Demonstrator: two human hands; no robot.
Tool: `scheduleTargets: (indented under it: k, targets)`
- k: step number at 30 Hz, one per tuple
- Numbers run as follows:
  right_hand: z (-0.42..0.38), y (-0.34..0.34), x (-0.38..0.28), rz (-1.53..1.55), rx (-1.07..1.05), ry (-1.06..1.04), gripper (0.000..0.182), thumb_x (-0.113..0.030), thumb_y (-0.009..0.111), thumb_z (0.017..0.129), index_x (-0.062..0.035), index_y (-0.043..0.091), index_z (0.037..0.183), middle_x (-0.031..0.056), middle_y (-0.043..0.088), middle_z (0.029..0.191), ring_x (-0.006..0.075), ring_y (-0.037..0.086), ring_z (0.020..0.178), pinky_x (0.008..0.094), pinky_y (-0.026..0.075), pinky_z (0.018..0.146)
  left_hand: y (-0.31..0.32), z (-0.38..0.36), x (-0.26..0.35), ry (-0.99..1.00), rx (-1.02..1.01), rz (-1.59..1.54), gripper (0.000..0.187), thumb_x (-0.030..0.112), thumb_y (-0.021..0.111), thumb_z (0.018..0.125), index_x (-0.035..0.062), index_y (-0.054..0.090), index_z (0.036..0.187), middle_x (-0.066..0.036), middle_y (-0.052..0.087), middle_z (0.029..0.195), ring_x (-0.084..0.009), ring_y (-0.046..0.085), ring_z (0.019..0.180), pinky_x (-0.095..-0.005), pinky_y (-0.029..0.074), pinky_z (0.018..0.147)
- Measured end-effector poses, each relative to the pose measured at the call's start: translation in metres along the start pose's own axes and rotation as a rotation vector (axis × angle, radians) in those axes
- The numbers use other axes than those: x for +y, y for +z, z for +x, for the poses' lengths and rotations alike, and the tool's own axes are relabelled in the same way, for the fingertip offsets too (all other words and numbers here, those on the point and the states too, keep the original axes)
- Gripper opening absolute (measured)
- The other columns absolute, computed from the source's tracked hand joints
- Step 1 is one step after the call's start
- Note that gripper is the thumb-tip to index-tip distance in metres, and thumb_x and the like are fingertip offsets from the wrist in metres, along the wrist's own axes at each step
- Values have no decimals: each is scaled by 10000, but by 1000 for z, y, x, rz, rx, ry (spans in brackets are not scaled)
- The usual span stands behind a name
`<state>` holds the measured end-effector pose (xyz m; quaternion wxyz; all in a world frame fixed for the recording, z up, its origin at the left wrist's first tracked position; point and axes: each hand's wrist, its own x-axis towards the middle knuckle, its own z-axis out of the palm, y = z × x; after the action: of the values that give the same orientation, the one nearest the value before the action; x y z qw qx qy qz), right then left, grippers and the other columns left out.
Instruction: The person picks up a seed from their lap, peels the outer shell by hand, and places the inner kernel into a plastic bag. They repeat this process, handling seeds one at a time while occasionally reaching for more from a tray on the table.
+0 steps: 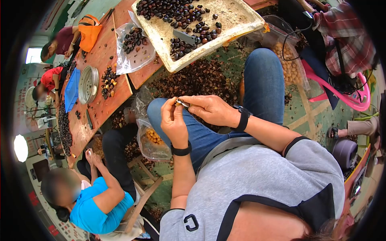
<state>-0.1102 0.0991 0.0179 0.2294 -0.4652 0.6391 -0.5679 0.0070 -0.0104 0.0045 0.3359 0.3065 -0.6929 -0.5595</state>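
Above my lap, my left hand (174,122) pinches a small dark-and-yellow chestnut (177,103), mostly covered by the fingertips. Right against it, my right hand (209,108) is closed on a small shiny metal blade (184,103), whose handle is hidden in the fingers. The two hands meet at the nut. Beyond them, a whitish foam tray (171,66) carries many dark brown chestnuts (169,9) and a grey flat tool (184,37). Under the hands, dark shell scraps (197,80) cover the floor between my knees.
A plastic bag of dark chestnuts (134,40), a round metal sieve (88,84) and a blue tray (72,90) lie on the wooden table (106,44). Bags of peeled chestnuts (153,136) stand low on both sides. A co-worker in blue (100,205) sits at left; a pink chair (362,102) is at right.
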Motion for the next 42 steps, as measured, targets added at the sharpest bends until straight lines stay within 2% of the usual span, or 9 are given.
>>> scheduleTargets:
  k: [3, 9, 12, 14, 18, 20, 23, 26, 42]
  targets:
    - [0, -2, -1, 28, -76, 86, 371, -166, 557, 911, -59, 565, 1266, 174, 668, 1048, 311, 660, 936, 352, 517, 785, 0, 0, 4, 108, 7, 156, 207, 30, 592, 926, -9, 607, 1128, -44, 609, 1062, -103, 588, 925, -221, 485, 798]
    - [-4, 12, 6, 358, 39, 94, 366, -148, 522, 944, 7, 540, 1275, 115, 683, 1044, 226, 658, 917, 326, 506, 815, 1, -2, 3, 213, 21, 215, 194, -5, 593, 913, -14, 618, 1106, -54, 601, 1095, -112, 595, 934, -235, 494, 819]
    - [-3, 5, -6, 602, -39, 351, 389, -141, 510, 955, 28, 506, 1305, 78, 665, 1050, 187, 624, 929, 318, 496, 833, 1, -4, 1, 229, -5, 218, 177, 5, 585, 921, -27, 615, 1093, -70, 592, 1123, -119, 598, 940, -242, 498, 829]
    - [-4, 8, 0, 877, -75, 601, 414, -135, 506, 957, 34, 471, 1333, 73, 648, 1071, 177, 607, 944, 315, 489, 849, 3, -5, 4, -5, 8, -36, 189, 34, 562, 942, -27, 584, 1120, -85, 584, 1126, -129, 598, 965, -254, 506, 847]
    - [-3, 14, 0, 857, -139, 592, 426, -144, 503, 960, 22, 455, 1349, 74, 653, 1074, 186, 615, 941, 318, 496, 830, 6, -2, 9, -160, 85, -481, 243, 55, 569, 943, -13, 547, 1175, -80, 600, 1093, -150, 605, 972, -273, 515, 851]
    - [-4, 15, -1, 451, -44, 181, 425, -155, 517, 947, 9, 475, 1337, 102, 671, 1064, 210, 643, 917, 325, 511, 806, 4, -3, 7, -170, 23, -543, 255, 80, 561, 953, 2, 528, 1193, -74, 594, 1079, -145, 599, 971, -282, 516, 858]
    - [-4, 16, 4, 273, -4, 91, 435, -162, 535, 928, -11, 486, 1333, 151, 662, 1113, 241, 653, 973, 332, 511, 834, 5, -4, 5, -183, 24, -574, 246, 81, 564, 952, 5, 532, 1184, -68, 592, 1069, -134, 598, 957, -276, 518, 844]
    - [-3, 10, 0, 223, -93, 159, 449, -153, 535, 935, -26, 469, 1360, 150, 620, 1219, 211, 607, 1094, 333, 490, 894, 6, -5, 5, -205, 25, -592, 240, 80, 564, 951, 9, 535, 1178, -61, 591, 1054, -132, 598, 950, -272, 520, 839]
    - [-8, 24, 5, 438, 72, 122, 375, -137, 523, 946, -12, 531, 1299, 145, 615, 1231, 200, 598, 1111, 304, 472, 933, 10, -8, 5, -181, 35, -570, 227, 70, 563, 949, 3, 554, 1166, -61, 598, 1058, -131, 600, 936, -270, 522, 837]
